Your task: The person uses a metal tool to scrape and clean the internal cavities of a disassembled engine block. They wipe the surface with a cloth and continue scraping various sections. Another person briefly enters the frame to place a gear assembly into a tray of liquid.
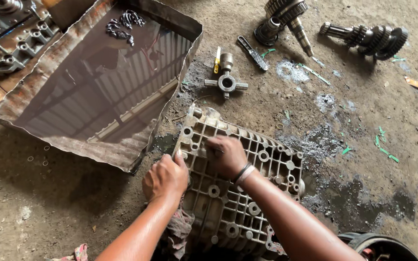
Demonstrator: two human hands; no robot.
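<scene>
- Looking down from the head camera, I see a ribbed grey cast-metal housing (240, 193) lying on the stained concrete floor (364, 121), low in the middle of the view, its webbed face up.
- My left hand (165, 178) sits at the housing's left edge, fingers curled in a narrow grip over the rim; I cannot tell whether it clamps anything besides the casting.
- My right hand (226, 155) rests on the upper ribs, fingers bent and pressed to the metal; a dark band circles its wrist. Whether it holds a small item I cannot tell.
- A soiled rag (180, 229) lies under the housing's left side, beneath my left forearm.
- Just left of the housing stands a shallow sheet-metal tray (35, 72) of dark liquid, with a small black chain (124, 24) near its far edge.
- Beyond the housing lie a cross-shaped metal joint (227, 83), a yellow-handled tool (216, 59), and two toothed gear shafts (286, 21) (368, 39).
- Green scraps (385, 147) dot the floor at right; no labels are legible.
</scene>
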